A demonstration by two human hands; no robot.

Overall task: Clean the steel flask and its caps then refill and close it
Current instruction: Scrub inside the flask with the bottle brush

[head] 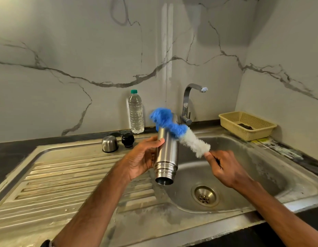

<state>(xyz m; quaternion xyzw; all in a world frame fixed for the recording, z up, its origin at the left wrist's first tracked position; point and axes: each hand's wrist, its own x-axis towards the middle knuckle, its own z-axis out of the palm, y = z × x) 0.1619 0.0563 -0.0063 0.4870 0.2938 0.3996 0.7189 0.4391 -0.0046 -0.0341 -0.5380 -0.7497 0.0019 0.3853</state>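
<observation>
Left hand [142, 157] grasps the flask [166, 152], long axis near upright, open mouth pointing down over the sink [252, 166]; right hand [224, 168] pinches the brush [181, 132].

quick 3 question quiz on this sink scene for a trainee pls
1. Fill in: the right hand grips the bottle brush; the ___ hand grips the steel flask.
2. True or false: the brush is inside the flask.
3. Where are the steel cap and black cap? A in the right hand; B on the draining board near the water bottle; C screwed onto the flask.
Key: 1 left hand; 2 false; 3 B.
</observation>
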